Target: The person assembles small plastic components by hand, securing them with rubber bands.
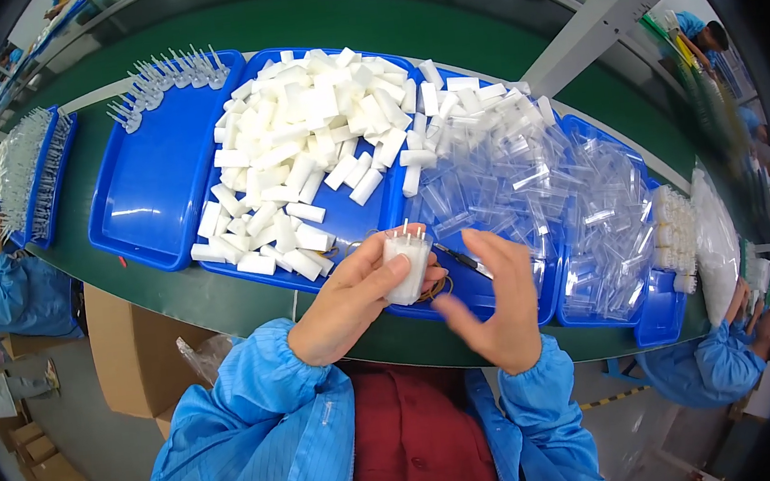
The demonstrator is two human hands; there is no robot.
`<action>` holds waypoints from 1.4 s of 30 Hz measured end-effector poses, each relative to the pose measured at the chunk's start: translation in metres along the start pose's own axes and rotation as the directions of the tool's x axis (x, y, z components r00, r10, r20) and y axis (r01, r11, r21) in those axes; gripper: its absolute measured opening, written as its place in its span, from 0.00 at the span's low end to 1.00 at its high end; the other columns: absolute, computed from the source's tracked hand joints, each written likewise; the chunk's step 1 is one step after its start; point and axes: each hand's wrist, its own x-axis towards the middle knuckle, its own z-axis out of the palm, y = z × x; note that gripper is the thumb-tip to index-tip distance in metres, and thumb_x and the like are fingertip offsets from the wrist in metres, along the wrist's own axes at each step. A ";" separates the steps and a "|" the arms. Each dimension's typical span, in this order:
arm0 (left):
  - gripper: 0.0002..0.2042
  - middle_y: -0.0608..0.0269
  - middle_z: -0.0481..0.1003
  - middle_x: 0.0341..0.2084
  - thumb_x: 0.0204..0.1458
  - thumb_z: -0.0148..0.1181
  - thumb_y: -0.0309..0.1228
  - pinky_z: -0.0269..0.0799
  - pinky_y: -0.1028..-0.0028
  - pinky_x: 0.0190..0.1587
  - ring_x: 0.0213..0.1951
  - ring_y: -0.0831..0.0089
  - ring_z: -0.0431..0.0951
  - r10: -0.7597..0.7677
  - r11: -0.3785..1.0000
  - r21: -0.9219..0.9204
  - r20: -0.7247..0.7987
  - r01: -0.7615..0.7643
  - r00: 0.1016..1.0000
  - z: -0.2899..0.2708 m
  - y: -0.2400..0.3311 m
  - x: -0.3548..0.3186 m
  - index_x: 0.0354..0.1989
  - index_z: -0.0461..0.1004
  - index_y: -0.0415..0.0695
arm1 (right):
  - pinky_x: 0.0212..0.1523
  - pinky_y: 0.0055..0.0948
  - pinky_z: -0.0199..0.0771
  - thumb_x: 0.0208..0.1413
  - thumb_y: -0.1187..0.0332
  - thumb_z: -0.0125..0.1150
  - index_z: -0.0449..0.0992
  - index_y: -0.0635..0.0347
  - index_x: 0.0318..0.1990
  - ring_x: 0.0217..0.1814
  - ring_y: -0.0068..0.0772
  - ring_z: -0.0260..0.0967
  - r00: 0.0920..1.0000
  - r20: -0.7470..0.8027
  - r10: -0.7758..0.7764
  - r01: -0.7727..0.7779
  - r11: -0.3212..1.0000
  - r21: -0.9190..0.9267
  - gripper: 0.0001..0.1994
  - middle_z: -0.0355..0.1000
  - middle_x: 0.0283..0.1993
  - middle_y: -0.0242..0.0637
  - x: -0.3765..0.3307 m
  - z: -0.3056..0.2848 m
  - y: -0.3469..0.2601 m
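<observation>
My left hand (345,302) grips a small bundle of white plastic tubes (408,264) with thin tips sticking up, held over the near edge of the middle blue tray (338,219). My right hand (495,299) hovers just right of the bundle, fingers spread, holding nothing that I can see. A rubber band (436,289) lies below the bundle. A dark pen-like stick (461,259) rests on the tray between my hands. The middle tray is heaped with white tubes (309,127).
A blue tray (145,203) on the left holds a row of clear tipped parts at its far end. Blue trays on the right (529,199) hold clear plastic caps. Green conveyor table (224,298). Cardboard boxes (131,348) stand below left. Other workers in blue coats sit at left and right.
</observation>
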 end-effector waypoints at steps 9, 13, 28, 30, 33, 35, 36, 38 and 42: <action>0.23 0.57 0.72 0.55 0.67 0.52 0.39 0.70 0.70 0.60 0.55 0.71 0.75 -0.141 0.984 -0.101 0.074 0.148 0.987 -0.007 -0.004 0.000 0.65 0.61 0.39 | 0.60 0.38 0.67 0.35 0.71 0.79 0.65 0.63 0.64 0.61 0.48 0.68 0.982 0.186 -0.023 -0.038 0.946 0.322 0.43 0.68 0.63 0.46 -0.004 0.002 0.006; 0.22 0.60 0.74 0.51 0.66 0.53 0.40 0.73 0.71 0.57 0.52 0.74 0.76 -0.176 0.984 -0.013 0.065 0.178 0.982 -0.010 -0.006 0.001 0.61 0.66 0.39 | 0.57 0.41 0.68 0.33 0.71 0.80 0.67 0.60 0.64 0.60 0.50 0.68 0.990 0.123 -0.065 0.026 0.956 0.292 0.43 0.68 0.63 0.46 -0.001 0.002 -0.001; 0.32 0.55 0.70 0.56 0.57 0.66 0.28 0.72 0.70 0.57 0.55 0.70 0.74 0.069 0.911 0.398 0.117 -0.111 0.991 -0.007 -0.010 -0.007 0.67 0.58 0.36 | 0.54 0.39 0.71 0.31 0.75 0.77 0.70 0.60 0.61 0.58 0.45 0.69 0.966 0.095 -0.242 0.236 0.969 0.071 0.41 0.68 0.64 0.43 -0.010 0.011 0.008; 0.30 0.56 0.72 0.54 0.57 0.66 0.28 0.72 0.71 0.57 0.54 0.72 0.74 -0.015 0.936 0.353 0.074 -0.012 0.997 -0.009 -0.013 -0.007 0.66 0.60 0.36 | 0.54 0.39 0.71 0.32 0.75 0.77 0.70 0.60 0.61 0.58 0.45 0.69 0.967 0.109 -0.231 0.223 0.972 0.079 0.40 0.68 0.64 0.42 -0.012 0.010 0.007; 0.27 0.59 0.74 0.51 0.59 0.64 0.29 0.71 0.73 0.57 0.52 0.74 0.75 -0.028 0.933 0.359 0.063 0.004 0.998 -0.009 -0.015 -0.007 0.65 0.62 0.35 | 0.54 0.39 0.69 0.33 0.73 0.76 0.70 0.60 0.62 0.58 0.45 0.69 0.968 0.131 -0.216 0.206 0.975 0.085 0.40 0.68 0.65 0.41 -0.014 0.009 0.006; 0.26 0.60 0.75 0.50 0.58 0.65 0.30 0.72 0.74 0.56 0.52 0.75 0.75 -0.018 0.947 0.321 0.055 0.000 0.998 -0.009 -0.015 -0.007 0.62 0.64 0.35 | 0.55 0.40 0.69 0.34 0.73 0.76 0.70 0.60 0.62 0.58 0.45 0.69 0.967 0.135 -0.215 0.205 0.975 0.084 0.40 0.68 0.65 0.41 -0.014 0.012 0.006; 0.26 0.60 0.75 0.50 0.58 0.65 0.30 0.72 0.74 0.56 0.52 0.75 0.75 -0.015 0.946 0.324 0.052 -0.002 0.999 -0.006 -0.016 -0.007 0.62 0.64 0.35 | 0.55 0.40 0.68 0.34 0.72 0.77 0.69 0.61 0.62 0.59 0.45 0.69 0.973 0.088 -0.215 0.206 0.973 0.100 0.40 0.68 0.65 0.42 -0.015 0.015 0.006; 0.23 0.61 0.75 0.48 0.58 0.65 0.29 0.72 0.74 0.54 0.49 0.76 0.76 -0.039 0.983 0.184 0.126 0.015 0.991 0.000 -0.018 -0.008 0.59 0.66 0.36 | 0.56 0.40 0.68 0.34 0.71 0.77 0.69 0.61 0.62 0.59 0.45 0.69 0.975 0.040 -0.217 0.211 0.970 0.122 0.41 0.68 0.65 0.42 -0.015 0.019 0.004; 0.18 0.65 0.76 0.38 0.56 0.65 0.28 0.75 0.77 0.43 0.40 0.79 0.77 -0.065 0.954 0.298 0.113 0.029 0.992 -0.008 -0.005 -0.004 0.53 0.69 0.41 | 0.58 0.40 0.67 0.38 0.71 0.77 0.68 0.63 0.62 0.59 0.47 0.69 0.992 0.023 -0.126 0.116 0.960 0.254 0.39 0.68 0.64 0.47 -0.009 0.008 -0.006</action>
